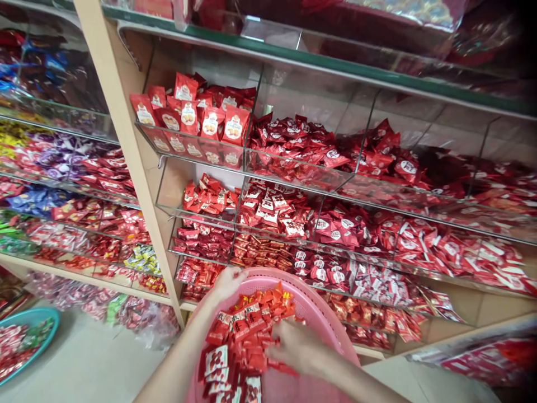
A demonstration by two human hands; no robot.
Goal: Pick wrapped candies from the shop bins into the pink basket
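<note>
A pink plastic basket (335, 316) holds a heap of small red and orange candy packets (254, 322), with red-and-white packets (216, 361) at its near left. My left hand (229, 282) is closed on the basket's far left rim, its fingertips partly hidden. Inside the basket, my right hand (296, 347) reaches over the packets from the right. Its fingers are bent toward the heap and smeared by motion, so whether they hold a packet is unclear.
Tilted shelves with clear dividers (300, 179) rise in front, full of red packets. A wooden post (130, 151) separates them from the left shelves of mixed sweets (62, 157). A teal basin (52, 330) and bagged sweets (138, 316) rest on the floor at left.
</note>
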